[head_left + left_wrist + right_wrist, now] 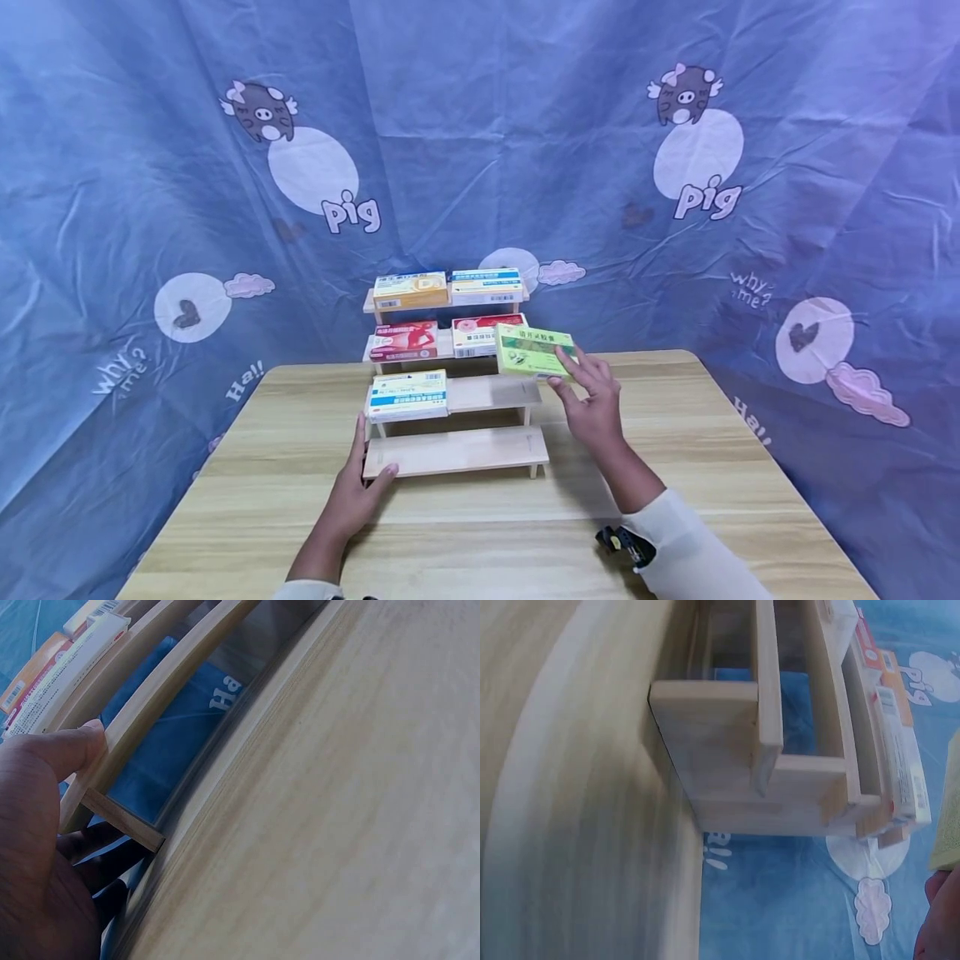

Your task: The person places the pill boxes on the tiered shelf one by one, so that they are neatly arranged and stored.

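My right hand (pixel 596 404) pinches a green medicine box (pixel 522 348) by its right end. The box is held tilted over the right part of the second step from the front, overlapping a red-and-white medicine box (pixel 474 335) behind it. In the right wrist view, only a sliver of the green box (pixel 948 814) and a fingertip show at the right edge. My left hand (pixel 356 492) grips the left end of a wooden stepped rack (pixel 468 451) at its lowest step. In the left wrist view, the thumb lies on the step's edge, with the fingers around the end.
A white-and-blue box (pixel 407 395) lies on the second step's left. Above it sits a pink-red box (pixel 405 341). An orange box (pixel 409 290) and another white-and-blue box (pixel 486 286) occupy the top step. Behind the wooden table (pixel 697 467) hangs a blue curtain (pixel 480 183).
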Demonstrator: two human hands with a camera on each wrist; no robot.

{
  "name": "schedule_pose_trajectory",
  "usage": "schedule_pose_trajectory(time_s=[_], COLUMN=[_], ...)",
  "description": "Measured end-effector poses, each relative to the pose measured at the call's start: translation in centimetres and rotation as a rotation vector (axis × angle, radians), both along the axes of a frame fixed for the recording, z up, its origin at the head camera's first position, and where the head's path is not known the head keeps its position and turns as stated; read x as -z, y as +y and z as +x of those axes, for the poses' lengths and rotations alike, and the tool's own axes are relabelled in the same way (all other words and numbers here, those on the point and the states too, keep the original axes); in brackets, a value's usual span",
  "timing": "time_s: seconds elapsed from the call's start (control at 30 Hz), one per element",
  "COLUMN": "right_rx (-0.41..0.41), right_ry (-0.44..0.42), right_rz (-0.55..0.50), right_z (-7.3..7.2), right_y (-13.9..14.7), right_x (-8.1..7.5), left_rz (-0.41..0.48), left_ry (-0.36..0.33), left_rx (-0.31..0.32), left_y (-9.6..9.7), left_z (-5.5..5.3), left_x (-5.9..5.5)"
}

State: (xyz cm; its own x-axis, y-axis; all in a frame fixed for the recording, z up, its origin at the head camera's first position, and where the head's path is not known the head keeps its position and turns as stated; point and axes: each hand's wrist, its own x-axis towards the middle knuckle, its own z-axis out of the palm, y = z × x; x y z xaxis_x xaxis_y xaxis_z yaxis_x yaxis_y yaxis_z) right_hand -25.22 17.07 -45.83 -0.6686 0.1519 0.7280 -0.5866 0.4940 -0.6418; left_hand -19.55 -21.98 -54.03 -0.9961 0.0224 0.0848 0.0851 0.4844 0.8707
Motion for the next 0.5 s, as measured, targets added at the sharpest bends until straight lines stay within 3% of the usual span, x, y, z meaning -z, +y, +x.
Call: schedule_pose_trajectory(time_s=[0.5], right_rx=[-0.063], right_ry=[-0.038], right_rz=[0.163], right_z=[0.9], right_y=[-2.4], right_x=[1.0], left_rz=[-0.005], left_ry=[-0.006], left_rx=[0.006], left_y=[0.0], left_z=[0.1], left_x=[-0.1])
